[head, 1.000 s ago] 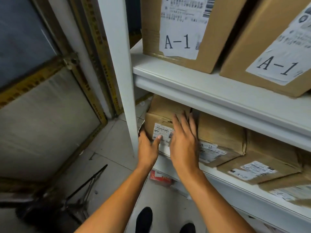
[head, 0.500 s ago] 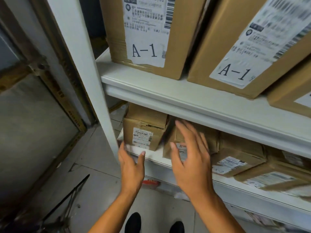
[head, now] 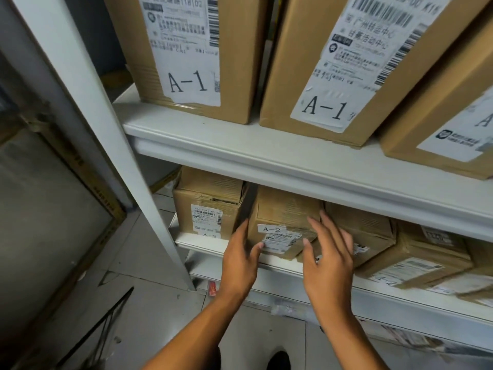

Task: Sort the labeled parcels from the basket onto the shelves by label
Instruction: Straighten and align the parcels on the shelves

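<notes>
Here both forearms reach up from the bottom of the view toward the lower shelf (head: 266,260), palms turned inward to either side of the A-2 parcel (head: 282,222) that sits near the shelf's left end, at its front edge. The left hand (head: 240,260) has its fingers straight along the parcel's left face with the thumb tip touching the front label; its grip is released, not curled round the box. The right hand (head: 329,260) is spread with relaxed, straight fingers at the parcel's right front corner, overlapping the neighbouring box (head: 373,231); it too is released and grasps nothing. To the left, at the very end of the shelf beside the white upright post (head: 112,145), stands another A-2 box (head: 205,206). On the upper shelf (head: 266,156) stand two large A-1 cartons (head: 186,57), with a third at the right edge. Compared with half a second ago, both hands have moved rightward from the end box onto this second parcel, and the left hand, which hung below the shelf edge, now touches cardboard.
</notes>
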